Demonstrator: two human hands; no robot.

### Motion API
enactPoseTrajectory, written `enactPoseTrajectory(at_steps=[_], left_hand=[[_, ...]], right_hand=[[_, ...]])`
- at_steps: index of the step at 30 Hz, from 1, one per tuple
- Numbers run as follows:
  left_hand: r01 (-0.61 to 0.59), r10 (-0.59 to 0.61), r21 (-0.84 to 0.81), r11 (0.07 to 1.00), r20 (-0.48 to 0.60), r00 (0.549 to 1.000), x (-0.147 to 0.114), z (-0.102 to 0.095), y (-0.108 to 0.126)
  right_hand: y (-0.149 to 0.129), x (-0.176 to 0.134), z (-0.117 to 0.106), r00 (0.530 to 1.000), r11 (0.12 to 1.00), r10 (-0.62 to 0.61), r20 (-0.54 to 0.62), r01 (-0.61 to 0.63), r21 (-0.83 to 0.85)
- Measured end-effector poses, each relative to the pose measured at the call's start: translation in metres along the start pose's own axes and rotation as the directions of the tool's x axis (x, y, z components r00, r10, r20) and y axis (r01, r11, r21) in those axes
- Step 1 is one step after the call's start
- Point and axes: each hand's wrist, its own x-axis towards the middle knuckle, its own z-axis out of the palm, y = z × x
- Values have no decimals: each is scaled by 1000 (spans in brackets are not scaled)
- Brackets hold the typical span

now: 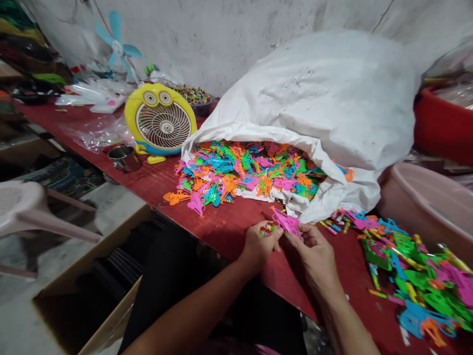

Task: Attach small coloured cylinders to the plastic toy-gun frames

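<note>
My left hand [260,245] is closed around several small wrapped candies [268,228] with red, green and white ends. Close beside it, my right hand [314,244] pinches a pink plastic toy [287,221] with a lattice body and a narrow orange-tipped end. The two hands nearly meet above the red table edge. Just beyond them, a white sack [314,93] lies on its side, its mouth spilling many plastic toys [240,170] in pink, orange, green and blue.
A pile of toys mixed with colourful tubes [414,266] lies at the right, by a pink basin [432,207] and a red tub [443,128]. Left stand a yellow fan [166,125], a metal cup [124,159] and a blue-bladed fan [117,47]. A cardboard box [92,281] is below.
</note>
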Motion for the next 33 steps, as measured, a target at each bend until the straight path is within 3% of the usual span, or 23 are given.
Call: enactPoseTrajectory(at_steps=[6,11,13,16,18,19,20,21,24,26,27,29,33], left_hand=[[-9,11,-59,998,35,999,-4,-5,2],[-4,1,25,1000,108,994,-6,-7,2],[-41,26,106,993,138,990,-7,-6,0],[-154,110,253,955,180,977,-8,-5,-3],[-195,143,289,937,191,971,-8,-4,-4],[-186,135,273,944,193,972,-8,-4,-4],[-161,116,241,957,191,975,-8,-4,-4],[-130,94,199,971,179,979,-8,-4,-4],[-97,84,123,988,103,991,-9,-3,-6],[-148,137,158,976,78,987,-11,-3,-6],[-181,165,189,965,93,982,-11,-3,-6],[-230,202,231,945,136,970,-12,-3,-6],[-152,138,92,984,146,980,-11,-5,-4]], right_hand=[[8,-14,-9,978,979,112,178,-138,146],[-4,-3,-33,996,986,9,90,6,-165],[-17,9,-39,985,953,-77,157,119,-279],[-37,26,-42,887,883,-71,456,269,-384],[-45,32,-41,794,878,29,608,270,-395],[-46,33,-41,770,896,71,635,231,-379],[-45,32,-40,779,920,93,620,172,-353],[-42,30,-38,818,944,101,567,102,-315],[-24,20,-28,976,986,77,206,-44,-161],[-12,11,-17,997,995,56,-48,-60,-76],[-8,6,-11,992,997,60,-114,-65,-35],[-6,-2,-1,988,992,112,-103,-105,72],[-12,-12,0,961,950,188,203,-230,210]])
